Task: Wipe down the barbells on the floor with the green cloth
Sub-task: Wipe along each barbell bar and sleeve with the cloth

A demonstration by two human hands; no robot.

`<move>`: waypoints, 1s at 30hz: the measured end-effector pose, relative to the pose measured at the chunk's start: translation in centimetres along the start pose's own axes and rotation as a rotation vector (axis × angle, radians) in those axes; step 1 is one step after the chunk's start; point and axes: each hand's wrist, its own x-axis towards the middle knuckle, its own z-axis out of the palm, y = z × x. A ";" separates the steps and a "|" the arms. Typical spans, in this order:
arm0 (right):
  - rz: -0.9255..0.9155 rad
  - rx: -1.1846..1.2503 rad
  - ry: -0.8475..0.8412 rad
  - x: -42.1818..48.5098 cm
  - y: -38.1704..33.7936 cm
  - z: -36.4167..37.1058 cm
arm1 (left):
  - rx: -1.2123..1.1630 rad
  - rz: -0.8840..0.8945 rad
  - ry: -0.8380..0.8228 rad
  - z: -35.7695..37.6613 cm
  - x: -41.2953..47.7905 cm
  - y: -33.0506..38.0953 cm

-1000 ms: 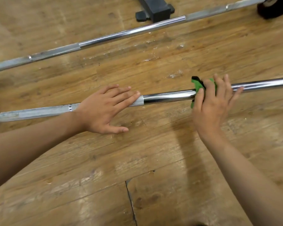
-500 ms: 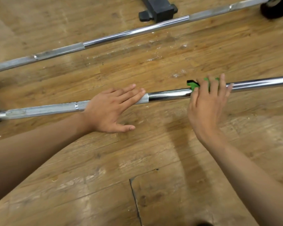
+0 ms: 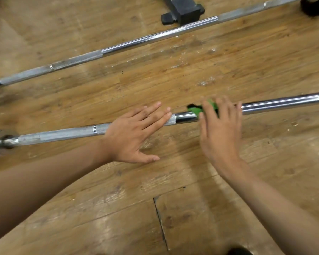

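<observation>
The green cloth (image 3: 196, 110) lies on the smooth middle of the near barbell (image 3: 284, 103), mostly hidden under my right hand (image 3: 219, 129); that hand is flat and a little blurred, fingers straight, pressing the cloth onto the bar; my left hand (image 3: 134, 133) is open too, fingers laid along the rough grip just left of the cloth, thumb on the wooden floor (image 3: 99, 208); the far barbell (image 3: 155, 36) lies well apart, farther from me; a black block (image 3: 184, 10) sits just behind it.
</observation>
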 end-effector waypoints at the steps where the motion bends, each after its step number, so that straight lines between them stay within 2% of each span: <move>1: -0.056 -0.005 -0.032 -0.7 -0.8 0.3 | 0.003 -0.006 0.000 0.0 -0.2 0.4; 5: -0.096 -0.079 -0.070 -2.0 1.9 -0.7 | -0.021 -0.016 -0.012 -0.1 -1.2 2.0; 8: 0.042 -0.077 0.004 -2.2 5.9 -2.7 | -0.058 -0.015 -0.005 -0.2 -2.0 3.1; 11: 0.159 -0.047 0.023 -1.8 3.8 -2.9 | -0.081 -0.004 0.019 -0.2 -2.5 4.1; 12: 0.132 -0.017 -0.004 -2.0 1.9 -2.5 | -0.081 0.000 0.028 -0.2 -2.7 4.4; 15: -0.144 0.034 -0.110 -4.1 -2.6 -1.6 | -0.093 0.003 0.042 -0.2 -3.2 5.6; 18: -0.248 -0.034 -0.144 -5.4 -0.6 -3.0 | -0.085 0.003 0.034 -0.2 -3.9 6.7; 22: 0.029 -0.093 -0.056 -6.2 5.6 -5.8 | -0.058 0.004 0.044 0.1 -5.0 8.3; 25: 0.184 -0.098 -0.051 -7.1 4.4 -6.4 | -0.038 0.009 0.045 0.1 -5.7 9.6; 27: 0.128 -0.046 -0.083 -8.0 1.1 -6.0 | -0.029 0.020 0.036 0.1 -6.2 10.4; 30: -0.111 0.050 -0.200 -10.2 -3.1 -5.5 | -0.016 0.023 0.007 0.0 -7.1 11.8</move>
